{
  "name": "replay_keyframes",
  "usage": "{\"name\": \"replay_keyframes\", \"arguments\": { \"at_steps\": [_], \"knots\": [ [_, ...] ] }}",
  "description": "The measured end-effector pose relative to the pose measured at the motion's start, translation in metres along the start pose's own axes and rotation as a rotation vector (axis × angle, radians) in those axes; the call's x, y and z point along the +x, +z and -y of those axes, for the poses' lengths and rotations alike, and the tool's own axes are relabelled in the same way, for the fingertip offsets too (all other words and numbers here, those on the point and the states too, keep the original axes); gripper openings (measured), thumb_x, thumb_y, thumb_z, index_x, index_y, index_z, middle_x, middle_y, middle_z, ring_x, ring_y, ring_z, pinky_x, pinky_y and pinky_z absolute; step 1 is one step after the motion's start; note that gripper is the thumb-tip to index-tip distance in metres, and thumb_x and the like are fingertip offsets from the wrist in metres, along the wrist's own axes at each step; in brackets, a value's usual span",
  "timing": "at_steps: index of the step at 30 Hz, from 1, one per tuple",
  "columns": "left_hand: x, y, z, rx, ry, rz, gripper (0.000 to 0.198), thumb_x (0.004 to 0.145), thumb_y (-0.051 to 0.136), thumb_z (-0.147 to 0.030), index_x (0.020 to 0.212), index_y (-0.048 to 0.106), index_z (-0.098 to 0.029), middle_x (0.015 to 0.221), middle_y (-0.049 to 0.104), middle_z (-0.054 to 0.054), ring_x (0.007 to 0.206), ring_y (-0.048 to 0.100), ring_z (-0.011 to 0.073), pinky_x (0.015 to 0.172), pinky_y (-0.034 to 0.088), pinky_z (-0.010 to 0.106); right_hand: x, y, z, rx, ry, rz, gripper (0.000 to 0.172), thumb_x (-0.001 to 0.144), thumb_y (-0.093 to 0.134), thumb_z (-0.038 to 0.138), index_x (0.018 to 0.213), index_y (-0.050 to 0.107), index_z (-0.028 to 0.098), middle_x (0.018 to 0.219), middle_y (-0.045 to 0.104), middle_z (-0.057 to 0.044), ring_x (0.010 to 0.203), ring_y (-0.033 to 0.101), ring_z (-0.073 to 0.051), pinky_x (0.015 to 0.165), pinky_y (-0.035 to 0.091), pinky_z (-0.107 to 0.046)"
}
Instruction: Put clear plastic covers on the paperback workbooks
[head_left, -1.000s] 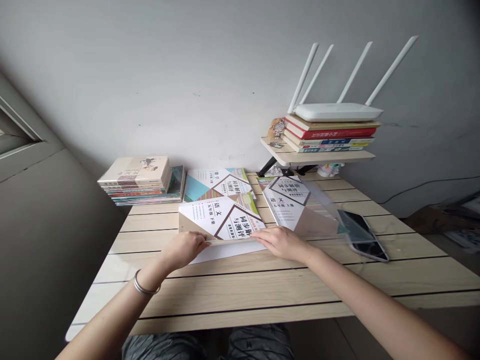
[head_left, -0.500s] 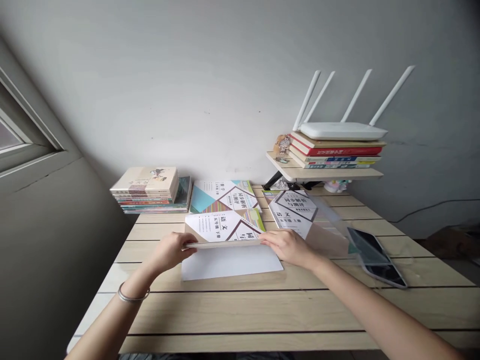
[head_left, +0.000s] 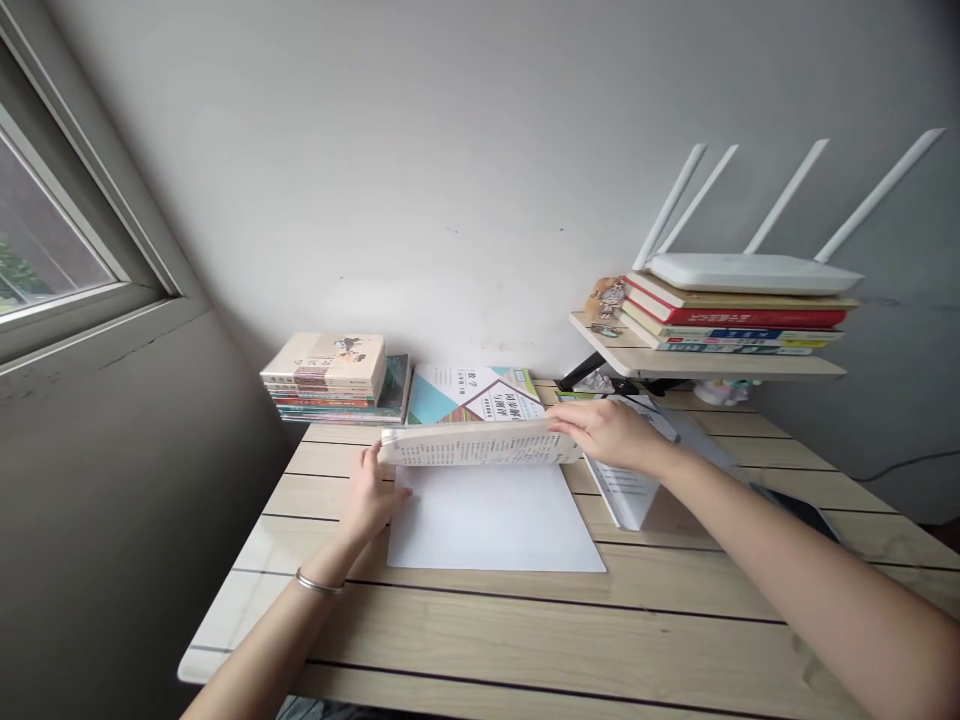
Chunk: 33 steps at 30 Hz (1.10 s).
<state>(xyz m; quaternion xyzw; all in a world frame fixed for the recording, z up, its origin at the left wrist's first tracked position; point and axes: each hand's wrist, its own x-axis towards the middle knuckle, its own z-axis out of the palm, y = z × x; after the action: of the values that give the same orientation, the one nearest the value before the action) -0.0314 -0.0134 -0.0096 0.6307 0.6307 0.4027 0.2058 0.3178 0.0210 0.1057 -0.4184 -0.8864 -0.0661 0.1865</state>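
A workbook (head_left: 480, 446) is tilted up over the table, its printed page side facing me. My right hand (head_left: 611, 432) pinches it near its upper right corner. Beside its left end is my left hand (head_left: 369, 500), fingertips touching the book's edge and thumb stretched apart over the left border of a white sheet (head_left: 495, 525). That sheet lies flat below and in front of the book; whether it is joined to the book I cannot tell. Behind the raised book lies another workbook (head_left: 469, 392) with a blue and white cover, partly hidden.
More workbooks (head_left: 626, 495) and a clear plastic sheet lie under my right forearm, near a dark phone (head_left: 799, 512). A book stack (head_left: 326, 370) stands at back left. At right, a small raised shelf (head_left: 705, 362) bears books and a white router (head_left: 754, 272).
The workbook has tipped back from cover showing to pages showing, baring more of the white sheet. My left thumb has come off its edge. The view has shifted left.
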Motion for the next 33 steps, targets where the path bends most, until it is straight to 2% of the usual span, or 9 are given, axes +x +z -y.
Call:
{"name": "replay_keyframes", "arguments": {
  "at_steps": [3,6,12,16,19,23,26,28,33],
  "knots": [
    [0.016,-0.011,-0.013,-0.324,0.069,0.152,0.076,0.061,0.073,-0.026,0.129,0.040,-0.021,0.127,0.050,0.011,0.115,0.051,0.0260,0.093,0.044,0.041,0.008,-0.005,0.003,-0.052,-0.040,0.020,0.022,0.087,0.046,0.024,0.087,0.068,0.023,0.081,0.071,-0.003,0.071,0.063,-0.017,0.061,0.041,-0.025],
    [0.032,-0.029,-0.037,-0.443,0.069,0.287,0.055,0.068,0.069,-0.036,0.117,0.052,-0.018,0.108,0.061,0.009,0.094,0.062,0.0226,0.079,0.052,0.038,0.013,-0.009,0.003,-0.073,-0.054,0.016,0.021,0.087,0.047,0.025,0.088,0.068,0.023,0.082,0.071,-0.003,0.073,0.063,-0.017,0.061,0.040,-0.024],
    [0.038,-0.049,-0.123,0.284,0.550,0.055,0.056,0.076,0.062,-0.025,0.130,0.046,-0.026,0.117,0.061,0.009,0.106,0.057,0.0249,0.090,0.044,0.042,0.017,-0.012,0.001,-0.120,-0.006,-0.011,0.019,0.088,0.048,0.025,0.085,0.067,0.022,0.079,0.070,-0.002,0.069,0.062,-0.016,0.058,0.037,-0.023],
    [0.042,-0.021,-0.165,0.696,0.613,0.315,0.063,0.076,0.063,-0.030,0.134,0.042,-0.018,0.101,0.067,0.013,0.091,0.063,0.0275,0.076,0.047,0.037,0.020,-0.015,0.011,-0.162,-0.032,-0.002,0.016,0.086,0.051,0.024,0.081,0.066,0.021,0.076,0.069,-0.003,0.067,0.061,-0.017,0.061,0.039,-0.026],
    [0.055,0.002,-0.168,0.770,0.535,0.502,0.028,0.082,0.051,-0.026,0.106,0.063,-0.017,0.083,0.068,0.011,0.076,0.064,0.0235,0.061,0.044,0.029,0.005,-0.016,0.020,-0.113,0.020,-0.166,0.017,0.087,0.049,0.023,0.084,0.065,0.020,0.082,0.069,-0.006,0.077,0.062,-0.020,0.075,0.043,-0.032],
    [0.068,0.010,-0.155,0.716,0.524,0.555,0.024,0.080,0.052,-0.027,0.098,0.066,-0.018,0.083,0.068,0.010,0.078,0.064,0.0243,0.060,0.043,0.028,-0.050,0.013,0.017,0.160,0.476,-0.472,0.024,0.086,0.051,0.031,0.104,0.057,0.018,0.104,0.064,-0.012,0.091,0.061,-0.022,0.078,0.048,-0.035],
    [0.069,0.010,-0.148,0.684,0.523,0.549,0.024,0.080,0.053,-0.027,0.098,0.066,-0.019,0.081,0.068,0.010,0.076,0.064,0.0248,0.060,0.042,0.029,-0.091,0.053,0.010,0.468,0.852,-0.171,0.023,0.080,0.056,0.033,0.097,0.056,0.017,0.098,0.065,-0.011,0.082,0.064,-0.020,0.073,0.051,-0.034],
    [0.068,0.011,-0.147,0.685,0.541,0.530,0.022,0.080,0.052,-0.027,0.095,0.066,-0.020,0.079,0.067,0.010,0.074,0.064,0.0250,0.059,0.042,0.029,-0.103,0.075,0.008,0.593,0.959,0.001,0.029,0.078,0.058,0.031,0.103,0.055,0.016,0.110,0.063,-0.013,0.088,0.065,-0.020,0.079,0.051,-0.034],
    [0.062,0.010,-0.152,0.699,0.574,0.480,0.017,0.081,0.050,-0.026,0.087,0.064,-0.019,0.074,0.065,0.009,0.069,0.063,0.0247,0.056,0.041,0.029,-0.084,0.092,0.009,0.598,1.060,0.097,0.051,0.071,0.066,0.033,0.117,0.051,0.016,0.120,0.059,-0.014,0.101,0.062,-0.021,0.085,0.048,-0.034]
  ]
}}
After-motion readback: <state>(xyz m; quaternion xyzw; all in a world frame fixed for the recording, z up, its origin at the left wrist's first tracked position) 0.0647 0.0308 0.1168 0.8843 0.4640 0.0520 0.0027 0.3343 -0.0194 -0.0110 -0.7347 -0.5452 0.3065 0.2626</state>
